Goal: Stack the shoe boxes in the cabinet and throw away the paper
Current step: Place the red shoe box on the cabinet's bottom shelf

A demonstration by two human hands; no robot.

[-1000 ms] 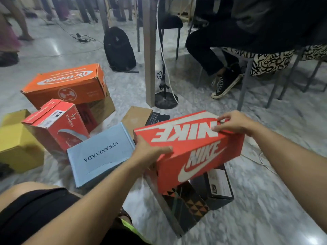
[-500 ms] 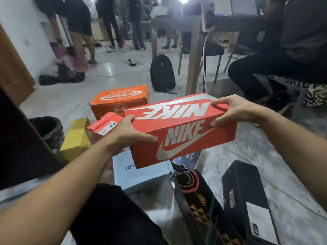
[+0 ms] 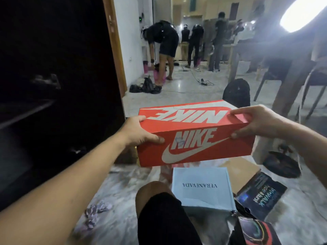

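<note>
A red Nike shoe box hangs in the air at mid-frame, lid closed. My left hand grips its left end and my right hand grips its right end. The dark open cabinet fills the left side, its inside too dark to read beyond a faint shelf edge. On the floor below the red box lie a pale blue shoe box marked VERANEVADA, a brown box behind it, a dark printed box and a black patterned box.
My knee in black shorts is low in the middle. A black backpack stands beyond the red box by a wooden table leg. Several people stand at the back of the room. A cable lies on the marble floor.
I have raised the red box higher and turned left with it. The cabinet now fills the left side, and the orange, red and yellow boxes have left view.
</note>
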